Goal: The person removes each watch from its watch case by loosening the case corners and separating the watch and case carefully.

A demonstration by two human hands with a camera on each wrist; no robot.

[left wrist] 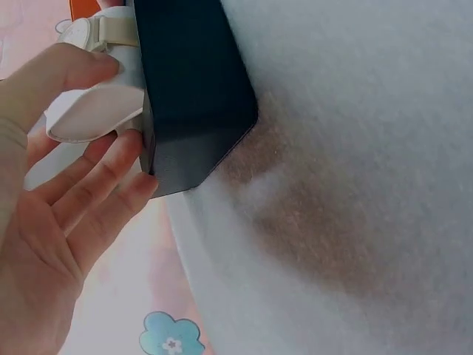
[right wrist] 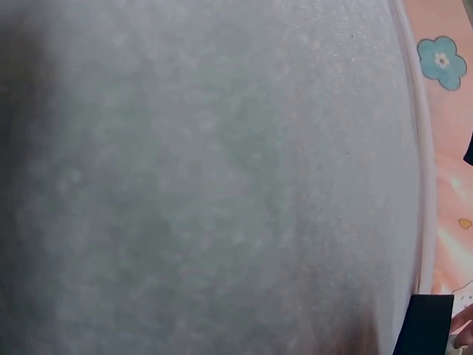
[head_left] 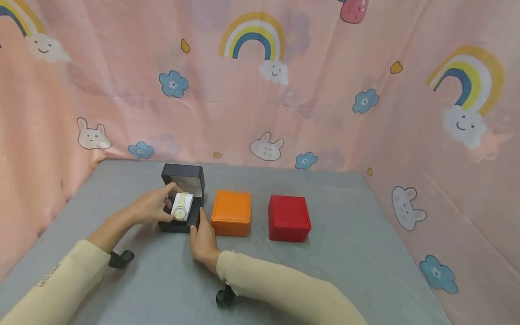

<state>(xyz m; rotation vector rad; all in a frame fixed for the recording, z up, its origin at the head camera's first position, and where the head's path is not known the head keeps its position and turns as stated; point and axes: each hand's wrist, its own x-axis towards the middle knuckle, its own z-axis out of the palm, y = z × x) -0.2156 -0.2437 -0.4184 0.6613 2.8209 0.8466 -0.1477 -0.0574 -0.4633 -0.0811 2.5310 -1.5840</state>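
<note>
Left hand (head_left: 156,206): grip pinching cushion (head_left: 189,204) with watch (head_left: 180,213). Right hand (head_left: 204,241): straight fingers against black box (head_left: 180,170). Risk: cushion may tip, should pinch loosen or box slide.

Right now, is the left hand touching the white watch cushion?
Touching: the left wrist view shows the left hand with fingers gripping the white watch cushion.

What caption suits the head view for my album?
Left fingers hold a watch on its white cushion at an open dark box, beside an orange box and a red box.
</note>
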